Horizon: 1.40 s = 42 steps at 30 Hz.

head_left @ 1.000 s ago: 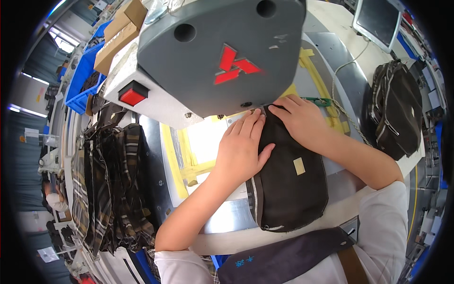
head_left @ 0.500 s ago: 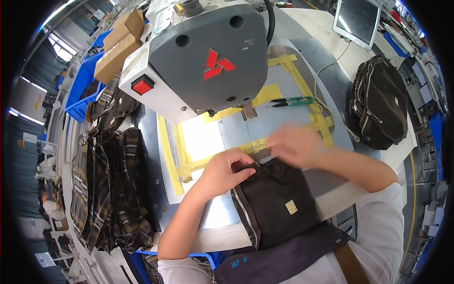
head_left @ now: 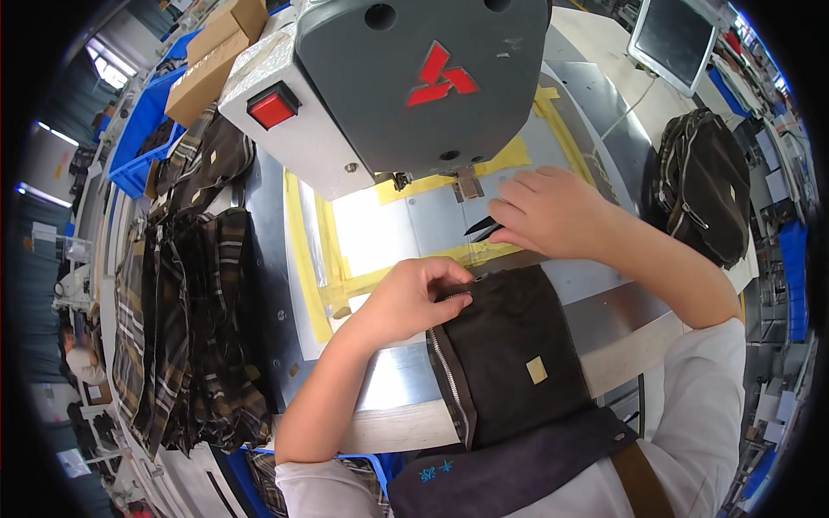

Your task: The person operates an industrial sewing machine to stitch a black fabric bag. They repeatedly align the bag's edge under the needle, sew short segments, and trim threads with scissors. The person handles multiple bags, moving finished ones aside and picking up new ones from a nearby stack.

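Observation:
My left hand [head_left: 404,302] is closed in a pinch on the far left corner of a dark brown fabric bag piece [head_left: 505,337]. A metal zipper [head_left: 449,373] runs down the left edge of this piece, and a small cream patch [head_left: 537,370] sits on its front. Closed around a pair of thread snips [head_left: 484,228], my right hand [head_left: 554,211] is just past the piece's far edge. Only the dark blades show, pointing left toward the pinched corner; the handles are hidden in the palm.
A grey sewing machine head [head_left: 414,112] with a red button [head_left: 273,107] overhangs the taped work plate [head_left: 367,233]. Plaid fabric pieces [head_left: 186,328] are piled at left, near a blue bin [head_left: 138,168] and cardboard boxes [head_left: 216,73]. A brown pouch [head_left: 704,186] and a screen [head_left: 673,39] stand right.
My right hand has picked up the snips from the work plate and brought them toward the fabric's far edge. My left hand keeps its pinch. The view has shifted slightly.

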Tool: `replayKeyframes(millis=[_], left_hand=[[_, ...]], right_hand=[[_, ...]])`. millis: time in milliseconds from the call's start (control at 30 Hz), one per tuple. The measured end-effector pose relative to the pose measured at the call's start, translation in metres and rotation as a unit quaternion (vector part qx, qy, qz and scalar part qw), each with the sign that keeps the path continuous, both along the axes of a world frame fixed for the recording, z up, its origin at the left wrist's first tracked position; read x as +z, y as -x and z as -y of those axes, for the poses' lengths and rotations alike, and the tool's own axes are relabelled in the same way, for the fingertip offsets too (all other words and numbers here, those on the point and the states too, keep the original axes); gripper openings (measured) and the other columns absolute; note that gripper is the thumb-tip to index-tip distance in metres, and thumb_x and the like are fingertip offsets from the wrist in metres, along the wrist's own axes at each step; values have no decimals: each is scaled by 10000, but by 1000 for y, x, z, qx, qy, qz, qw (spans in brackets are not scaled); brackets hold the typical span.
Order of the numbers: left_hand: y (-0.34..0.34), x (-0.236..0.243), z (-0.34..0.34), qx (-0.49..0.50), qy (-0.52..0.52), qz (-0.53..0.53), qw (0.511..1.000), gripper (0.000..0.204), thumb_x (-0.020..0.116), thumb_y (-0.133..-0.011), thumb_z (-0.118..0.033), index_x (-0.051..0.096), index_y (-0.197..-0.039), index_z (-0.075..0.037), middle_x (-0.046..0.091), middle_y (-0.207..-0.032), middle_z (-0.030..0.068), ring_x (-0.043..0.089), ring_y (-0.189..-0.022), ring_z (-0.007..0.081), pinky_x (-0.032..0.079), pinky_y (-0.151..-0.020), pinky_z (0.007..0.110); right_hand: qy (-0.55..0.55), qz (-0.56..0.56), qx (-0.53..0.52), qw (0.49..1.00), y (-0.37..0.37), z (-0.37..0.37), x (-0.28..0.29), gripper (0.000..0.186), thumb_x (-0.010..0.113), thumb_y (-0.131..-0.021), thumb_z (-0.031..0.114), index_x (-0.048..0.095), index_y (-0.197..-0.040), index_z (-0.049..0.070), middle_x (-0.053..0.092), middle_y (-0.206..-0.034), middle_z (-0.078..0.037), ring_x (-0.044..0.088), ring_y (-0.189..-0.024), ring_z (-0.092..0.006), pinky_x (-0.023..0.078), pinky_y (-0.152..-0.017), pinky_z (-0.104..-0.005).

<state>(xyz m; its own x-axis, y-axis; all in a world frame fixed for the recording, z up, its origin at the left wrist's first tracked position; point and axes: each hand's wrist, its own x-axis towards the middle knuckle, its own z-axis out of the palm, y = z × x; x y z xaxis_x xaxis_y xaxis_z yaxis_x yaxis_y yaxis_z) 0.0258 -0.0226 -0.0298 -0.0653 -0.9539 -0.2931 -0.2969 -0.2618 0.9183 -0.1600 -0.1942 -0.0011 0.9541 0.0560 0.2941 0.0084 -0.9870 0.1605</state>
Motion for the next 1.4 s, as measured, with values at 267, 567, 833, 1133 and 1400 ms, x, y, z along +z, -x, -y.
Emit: replayKeyframes(millis=[267,567,833,1133,1400], left_hand=[[-2,-3,-1,-1,1,-34,999,136,701,-821,-25,661,-949,-2,648,-825,-15,521,-726,36,442,-653,207],[-4,-4,0,-3,-5,-46,999,151,710,-819,4,660,-961,-2,657,-867,-2,557,-764,45,468,-696,208],[9,0,-4,59,57,-124,989,214,687,-833,18,624,-1034,-25,652,-950,11,595,-881,69,469,-795,227],[13,4,-3,106,101,-35,989,166,689,-850,-22,626,-1004,-28,640,-858,-6,554,-749,59,448,-656,225],[9,-9,1,73,439,249,860,269,755,-629,49,637,-851,-45,644,-835,76,626,-702,228,495,-599,282]], right_hand=[[45,-88,100,990,-21,15,4,241,634,-861,348,577,-839,115,574,-805,-5,599,-821,-163,472,-712,-304],[-54,-103,30,993,-12,20,-26,306,575,-915,406,577,-809,119,592,-671,-24,615,-669,-233,486,-637,-352],[-122,87,-68,986,11,22,-22,298,582,-919,368,650,-842,88,614,-755,-71,614,-761,-268,476,-701,-401],[-532,-3,-111,839,4,-37,1,138,674,-843,159,649,-888,31,635,-816,-102,603,-767,-291,463,-688,-365],[-241,188,78,949,8,-40,-25,125,708,-750,123,657,-860,97,647,-945,-14,607,-749,-193,478,-628,-356]])
